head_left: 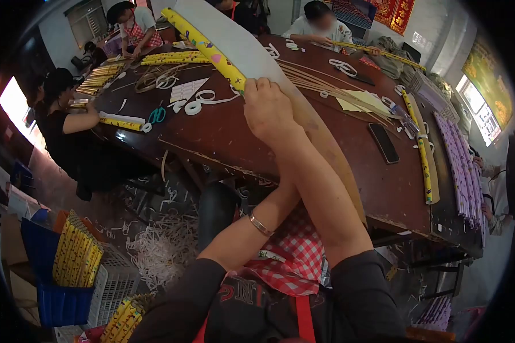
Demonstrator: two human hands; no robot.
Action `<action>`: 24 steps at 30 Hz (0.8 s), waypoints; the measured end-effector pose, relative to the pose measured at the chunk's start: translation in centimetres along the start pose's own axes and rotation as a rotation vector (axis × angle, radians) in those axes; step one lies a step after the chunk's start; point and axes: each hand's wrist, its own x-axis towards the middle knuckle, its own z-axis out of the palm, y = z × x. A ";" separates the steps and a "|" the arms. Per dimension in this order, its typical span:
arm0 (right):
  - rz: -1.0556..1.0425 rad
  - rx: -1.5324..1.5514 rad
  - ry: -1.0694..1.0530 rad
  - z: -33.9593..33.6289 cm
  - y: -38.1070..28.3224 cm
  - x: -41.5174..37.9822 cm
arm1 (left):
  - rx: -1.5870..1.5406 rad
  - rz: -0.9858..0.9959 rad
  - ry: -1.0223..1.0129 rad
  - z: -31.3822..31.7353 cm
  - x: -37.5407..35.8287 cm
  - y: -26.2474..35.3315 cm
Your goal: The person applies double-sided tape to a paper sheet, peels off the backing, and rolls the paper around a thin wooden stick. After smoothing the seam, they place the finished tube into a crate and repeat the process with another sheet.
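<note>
My right hand [269, 111] is closed around the lower part of a yellow patterned paper roll [203, 43], which slants up to the upper left. A wide white sheet [240, 40] runs along the roll's right side. From beneath my hand, a long tan strip [332, 143] curves down to the table's front edge. My arms are crossed: the left forearm [269, 214], with a metal bracelet, passes under the right one, which hides my left hand. Left of the roll lie white tape rolls [193, 108] and teal-handled scissors [157, 116].
The dark red table [223, 137] holds thin wooden strips [315, 83], a phone [384, 143], yellow sheets [363, 102] and purple rolls [455, 166]. Several people work around it. Below left stand a blue crate [66, 303] of yellow rolls and a pile of paper scraps [163, 246].
</note>
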 end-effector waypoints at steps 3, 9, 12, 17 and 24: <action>-0.044 -0.027 -0.074 0.5 1.0 -1.5 | 0.491 -0.063 -0.095 0.1 -1.1 -0.1; -0.202 0.035 -0.162 -1.5 6.4 -9.6 | 1.079 -0.092 -0.117 2.6 -5.3 3.3; -0.204 0.063 -0.172 -2.8 9.3 -14.3 | 1.555 0.185 -0.166 1.8 -6.8 7.1; -0.187 0.078 -0.407 -4.3 11.2 -17.6 | 2.204 0.521 -0.427 1.6 -3.7 11.5; -0.182 0.193 -0.474 -4.3 12.4 -17.4 | 2.367 0.144 -0.506 -2.0 -0.5 12.4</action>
